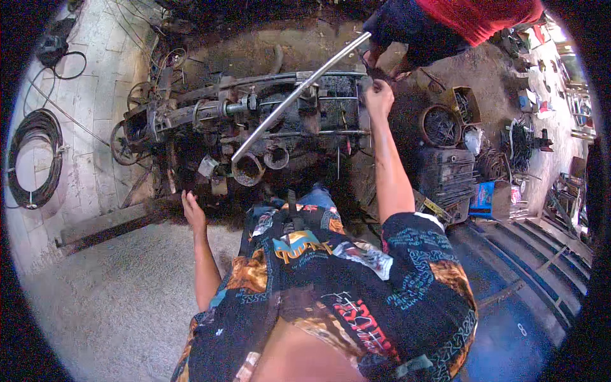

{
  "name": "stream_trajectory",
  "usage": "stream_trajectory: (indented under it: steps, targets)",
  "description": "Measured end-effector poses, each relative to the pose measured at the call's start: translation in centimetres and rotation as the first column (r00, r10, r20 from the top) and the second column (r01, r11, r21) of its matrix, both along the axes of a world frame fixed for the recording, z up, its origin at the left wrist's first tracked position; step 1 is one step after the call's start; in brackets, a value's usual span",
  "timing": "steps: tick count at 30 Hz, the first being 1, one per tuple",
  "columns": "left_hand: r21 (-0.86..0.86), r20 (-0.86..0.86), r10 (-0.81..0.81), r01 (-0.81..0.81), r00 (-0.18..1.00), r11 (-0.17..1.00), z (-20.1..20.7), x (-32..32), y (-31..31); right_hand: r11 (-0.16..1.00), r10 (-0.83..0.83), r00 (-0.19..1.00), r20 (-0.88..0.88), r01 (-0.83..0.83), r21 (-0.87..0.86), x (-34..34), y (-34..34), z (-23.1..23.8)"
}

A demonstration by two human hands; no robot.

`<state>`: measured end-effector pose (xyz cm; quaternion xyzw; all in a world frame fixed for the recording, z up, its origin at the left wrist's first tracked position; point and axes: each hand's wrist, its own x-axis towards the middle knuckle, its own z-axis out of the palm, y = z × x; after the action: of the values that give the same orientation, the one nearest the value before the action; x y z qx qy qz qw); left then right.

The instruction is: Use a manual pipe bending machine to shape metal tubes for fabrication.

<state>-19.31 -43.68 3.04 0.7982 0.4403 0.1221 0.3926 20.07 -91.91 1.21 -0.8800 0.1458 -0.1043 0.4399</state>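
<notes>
My left hand (193, 211) hangs at the near left side of a long greasy metal machine (237, 109), its fingers stretched out and nothing in them. My right arm reaches forward to the machine's right end. There my right hand (380, 100) is closed by the end of the frame; what its fingers hold, if anything, is hidden. A long bright metal pipe (302, 95) slants over the machine, from near its front edge up toward the far right. Below the pipe's near end sit a round tin (247, 170) and a smaller round can (275, 157).
A person in a red top (484, 16) stands at the far right, beyond my right hand. Right of the machine are a round tub of metal pieces (441, 125) and a cardboard box (466, 105). A black cable coil (33, 159) lies at left; blue metal sheeting (519, 312) lies at lower right.
</notes>
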Motion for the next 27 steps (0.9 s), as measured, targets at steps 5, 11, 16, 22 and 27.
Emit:
stream_trajectory:
  steps: [5,11,16,22,27]
  targets:
    - [-0.021,-0.011,-0.015,0.014,1.0,1.0,0.9,-2.9,-1.2,0.99,0.053,0.958,-0.282,-0.087,-0.11,4.3,-2.2,-6.6]
    - [-0.035,-0.087,0.091,-0.094,0.992,0.995,1.5,-5.2,-1.7,0.996,-0.03,0.905,-0.424,-0.011,-0.093,7.2,-2.8,-7.6]
    - [-0.077,-0.018,0.125,-0.126,0.992,0.989,0.7,-5.4,-2.5,0.97,0.227,0.974,0.024,-0.228,0.078,5.2,-2.3,-4.0]
    - [-0.061,-0.055,0.089,-0.093,0.994,0.994,-0.1,-4.3,-3.8,0.631,0.774,0.629,0.077,-0.756,-0.173,0.0,5.2,-3.0]
    - [-0.022,-0.027,0.065,-0.065,0.998,0.998,0.5,-4.5,-4.1,0.468,0.859,0.502,-0.104,-0.85,-0.239,-0.6,6.1,-4.3]
